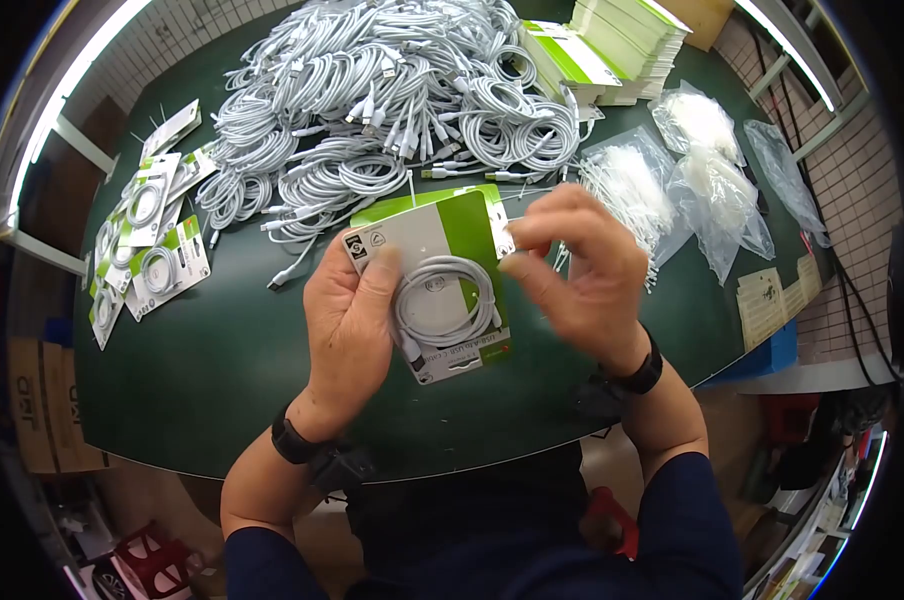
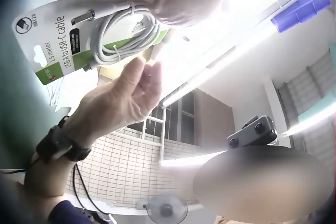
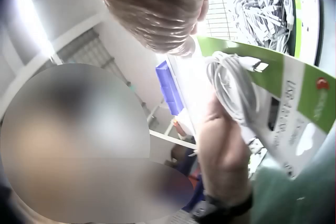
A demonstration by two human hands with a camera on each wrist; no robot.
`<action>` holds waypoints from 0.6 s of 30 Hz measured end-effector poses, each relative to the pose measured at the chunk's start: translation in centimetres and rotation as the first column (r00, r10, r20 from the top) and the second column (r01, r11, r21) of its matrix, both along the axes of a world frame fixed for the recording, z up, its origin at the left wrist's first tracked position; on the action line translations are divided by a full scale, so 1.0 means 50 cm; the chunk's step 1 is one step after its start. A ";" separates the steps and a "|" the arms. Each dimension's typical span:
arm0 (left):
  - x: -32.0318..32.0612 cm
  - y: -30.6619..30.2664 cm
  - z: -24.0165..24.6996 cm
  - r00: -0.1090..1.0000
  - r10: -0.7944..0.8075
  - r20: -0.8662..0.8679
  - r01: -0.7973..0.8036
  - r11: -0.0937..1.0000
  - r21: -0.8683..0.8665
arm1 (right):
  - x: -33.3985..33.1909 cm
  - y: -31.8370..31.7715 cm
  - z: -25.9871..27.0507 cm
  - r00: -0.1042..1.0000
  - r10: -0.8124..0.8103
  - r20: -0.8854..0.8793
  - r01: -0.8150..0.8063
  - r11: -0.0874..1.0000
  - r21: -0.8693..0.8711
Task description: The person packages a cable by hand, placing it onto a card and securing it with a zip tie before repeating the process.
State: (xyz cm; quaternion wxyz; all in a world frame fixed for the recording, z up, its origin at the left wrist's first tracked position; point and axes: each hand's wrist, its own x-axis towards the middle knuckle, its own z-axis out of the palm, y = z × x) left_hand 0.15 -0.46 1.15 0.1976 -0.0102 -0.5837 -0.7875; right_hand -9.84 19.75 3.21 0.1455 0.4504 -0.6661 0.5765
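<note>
Below, a dark green worktop [image 1: 232, 350] stands between tiled walls [image 1: 852, 160], with cardboard boxes [image 1: 42, 400] on the floor past its left edge. A heap of loose white USB cables [image 1: 392, 90] covers the far edge, a stack of cards [image 1: 622, 40] sits at the far right corner, clear bags [image 1: 712, 170] lie along the right edge and finished packs [image 1: 157, 250] along the left. Above the near edge the left hand [image 1: 347, 320] grips a backing card [image 1: 412, 235] bearing a coiled USB-C cable [image 1: 447, 300], thumb across its face, while the right hand [image 1: 582, 275] pinches and hides its upper right corner with curled fingertips.
</note>
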 end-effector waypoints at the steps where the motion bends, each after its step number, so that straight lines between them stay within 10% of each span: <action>1: -0.007 0.002 -0.002 0.999 -0.024 0.030 0.020 0.992 0.123 | 0.000 -0.005 -0.004 1.000 0.007 -0.002 -0.007 1.000 0.003; 4: -0.012 -0.003 -0.018 0.996 -0.063 0.065 0.046 0.971 0.233 | 0.006 -0.027 -0.016 0.877 0.039 -0.480 0.076 0.973 0.217; 18: -0.077 0.042 -0.066 0.986 -0.135 0.101 0.119 0.981 0.153 | -0.019 0.020 -0.021 0.802 0.136 -0.581 0.166 0.884 0.437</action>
